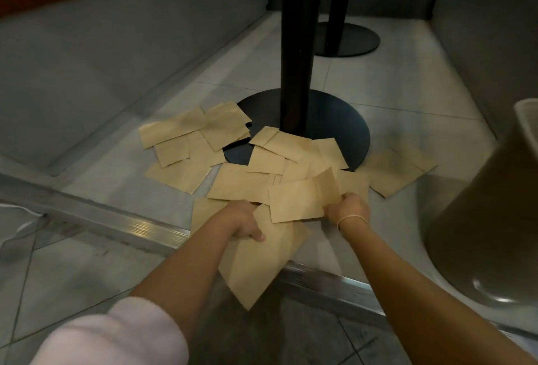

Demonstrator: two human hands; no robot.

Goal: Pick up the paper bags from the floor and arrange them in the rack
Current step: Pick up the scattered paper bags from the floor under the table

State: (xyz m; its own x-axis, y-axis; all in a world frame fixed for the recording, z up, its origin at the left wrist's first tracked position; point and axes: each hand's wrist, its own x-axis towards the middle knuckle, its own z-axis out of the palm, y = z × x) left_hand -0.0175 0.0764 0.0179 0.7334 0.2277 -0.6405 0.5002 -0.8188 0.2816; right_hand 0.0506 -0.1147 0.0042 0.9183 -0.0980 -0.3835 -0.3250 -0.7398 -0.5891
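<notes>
About 15 paper bags, 2 hands, 2 table posts

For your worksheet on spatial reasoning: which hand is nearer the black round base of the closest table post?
Right. The right hand grips a paper bag just below the base; the left hand sits lower and further left.

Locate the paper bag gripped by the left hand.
Lower centre of the head view: the paper bag hangs from the left hand, above the metal floor strip.
</notes>
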